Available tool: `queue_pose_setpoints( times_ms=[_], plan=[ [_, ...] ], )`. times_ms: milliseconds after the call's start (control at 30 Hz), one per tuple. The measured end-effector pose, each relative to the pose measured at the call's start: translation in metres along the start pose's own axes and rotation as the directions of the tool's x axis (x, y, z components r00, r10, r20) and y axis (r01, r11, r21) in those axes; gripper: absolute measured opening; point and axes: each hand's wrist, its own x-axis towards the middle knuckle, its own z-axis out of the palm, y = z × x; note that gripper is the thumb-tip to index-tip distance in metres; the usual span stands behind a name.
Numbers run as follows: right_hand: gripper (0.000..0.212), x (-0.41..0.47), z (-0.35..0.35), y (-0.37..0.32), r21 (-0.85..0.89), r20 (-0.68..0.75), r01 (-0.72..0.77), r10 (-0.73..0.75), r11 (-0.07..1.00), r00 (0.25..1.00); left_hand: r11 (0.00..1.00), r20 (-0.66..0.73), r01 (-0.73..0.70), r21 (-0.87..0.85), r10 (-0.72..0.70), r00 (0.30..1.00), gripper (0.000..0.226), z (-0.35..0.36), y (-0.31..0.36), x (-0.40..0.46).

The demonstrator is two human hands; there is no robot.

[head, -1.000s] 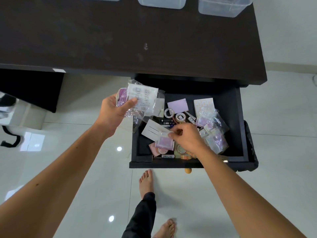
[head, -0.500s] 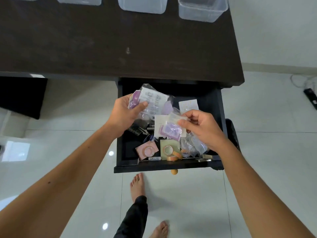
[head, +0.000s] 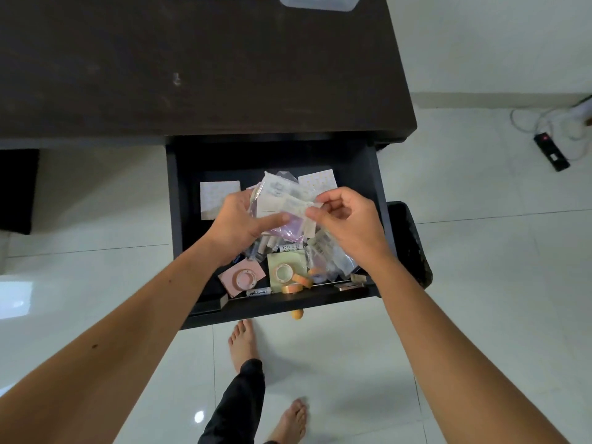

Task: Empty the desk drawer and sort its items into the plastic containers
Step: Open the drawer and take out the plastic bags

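Observation:
The black desk drawer (head: 179, 219) is pulled out below the dark desk top (head: 198, 65). Above it my left hand (head: 238, 224) grips a stack of clear plastic packets (head: 280, 193) with white and purple contents. My right hand (head: 347, 221) pinches the right edge of the top packet on that stack. Inside the drawer lie a pink pad with a tape ring (head: 242, 278), a green pad with a tape ring (head: 286, 270), orange tape rolls (head: 296, 285), white sticker sheets (head: 217, 195), a small labelled tube (head: 259, 293) and more clear packets (head: 330, 257). One clear plastic container (head: 317, 2) shows at the desk's far edge.
A black bin (head: 411, 245) stands right of the drawer. A power strip with white cables (head: 551, 150) lies on the tiled floor at right. My bare feet (head: 242, 342) are below the drawer front, whose small orange knob (head: 297, 314) sticks out.
My right hand lifted a purple packet out of the drawer and brought it onto the stack in my left hand. Both hands came together over the drawer's middle; the view shifted left and down.

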Motion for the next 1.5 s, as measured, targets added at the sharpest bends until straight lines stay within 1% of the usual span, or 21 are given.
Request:
queue_pose_setpoints(
  times_ms=[33,100,167,200,267,333,400,533,567,633,700,767,833,867,933,967,1033,1133,1267,1367,1500],
  plan=[
    [0.023,0.0,-0.005,0.003,-0.035,-0.016,0.007,-0.008,0.999,1.0,1.0,-0.033,0.008,0.015,-0.007,0.999,0.031,-0.003,-0.002,0.001],
    [0.023,-0.001,-0.016,0.011,-0.164,-0.057,0.04,-0.05,0.986,0.997,1.0,-0.108,0.014,0.021,-0.011,0.994,0.028,-0.01,-0.006,0.003],
    [0.036,0.0,-0.023,0.021,-0.308,-0.021,0.072,-0.083,0.949,0.996,1.0,-0.171,0.003,0.007,-0.002,0.985,0.025,-0.017,-0.01,0.004],
    [0.046,0.0,-0.024,0.025,-0.362,0.025,0.071,-0.067,0.929,0.997,1.0,-0.201,0.002,-0.003,-0.003,0.98,0.025,-0.02,-0.011,0.004],
    [0.063,0.0,-0.022,0.031,-0.425,0.1,0.03,0.014,0.905,0.995,1.0,-0.246,-0.01,0.015,0.013,0.969,0.03,-0.025,-0.013,0.006],
    [0.069,0.002,-0.018,0.034,-0.436,0.103,-0.025,0.078,0.9,0.992,1.0,-0.264,-0.017,0.025,0.023,0.964,0.033,-0.029,-0.015,0.008],
    [0.066,0.005,-0.011,0.037,-0.426,0.069,-0.04,0.076,0.904,0.995,1.0,-0.276,-0.018,0.017,0.022,0.961,0.032,-0.031,-0.017,0.009],
    [0.054,0.014,0.0,0.038,-0.413,-0.032,-0.007,-0.007,0.911,0.999,1.0,-0.293,-0.016,0.027,0.023,0.956,0.028,-0.033,-0.022,0.009],
    [0.055,0.014,0.001,0.038,-0.437,-0.049,0.003,-0.027,0.899,0.998,1.0,-0.299,-0.013,0.028,0.02,0.954,0.026,-0.034,-0.023,0.009],
    [0.063,0.014,0.003,0.038,-0.478,-0.075,0.019,-0.063,0.878,0.995,1.0,-0.306,-0.005,0.025,0.012,0.952,0.026,-0.035,-0.026,0.007],
    [0.068,0.012,0.001,0.036,-0.456,-0.095,0.018,-0.069,0.89,0.993,1.0,-0.311,0.005,0.021,0.002,0.951,0.026,-0.035,-0.029,0.006],
    [0.057,0.011,-0.006,0.034,-0.399,-0.067,0.011,-0.041,0.917,0.997,1.0,-0.319,0.016,0.012,-0.011,0.948,0.025,-0.036,-0.032,0.005],
    [0.043,0.011,-0.018,0.029,-0.358,0.02,-0.014,0.023,0.934,1.0,1.0,-0.321,0.017,0.012,-0.013,0.947,0.024,-0.036,-0.034,0.004],
    [0.043,0.01,-0.025,0.026,-0.344,0.082,-0.022,0.053,0.939,0.995,1.0,-0.32,0.018,0.013,-0.013,0.947,0.023,-0.036,-0.034,0.004],
    [0.051,0.008,-0.035,0.023,-0.356,0.198,-0.024,0.101,0.934,0.975,1.0,-0.32,0.022,0.007,-0.018,0.947,0.024,-0.036,-0.034,0.003],
    [0.056,0.008,-0.037,0.023,-0.401,0.235,-0.014,0.118,0.916,0.965,1.0,-0.321,0.025,0.005,-0.022,0.947,0.025,-0.036,-0.034,0.003],
    [0.057,0.006,-0.036,0.023,-0.525,0.282,0.024,0.148,0.851,0.948,1.0,-0.315,0.026,0.009,-0.021,0.949,0.024,-0.035,-0.033,0.003],
    [0.057,0.006,-0.03,0.027,-0.623,0.294,0.07,0.15,0.779,0.944,1.0,-0.301,0.018,0.011,-0.014,0.954,0.025,-0.034,-0.032,0.001],
    [0.067,0.006,-0.024,0.029,-0.694,0.256,0.062,0.165,0.717,0.953,1.0,-0.302,0.015,0.018,-0.009,0.953,0.03,-0.037,-0.032,-0.002],
    [0.052,0.003,-0.021,0.029,-0.709,0.24,0.071,0.146,0.701,0.96,1.0,-0.293,0.0,0.005,0.001,0.956,0.03,-0.042,-0.03,-0.005],
    [0.041,-0.001,-0.022,0.029,-0.7,0.232,0.09,0.106,0.709,0.967,1.0,-0.289,-0.009,0.011,0.011,0.957,0.034,-0.042,-0.027,-0.006]
  ],
)
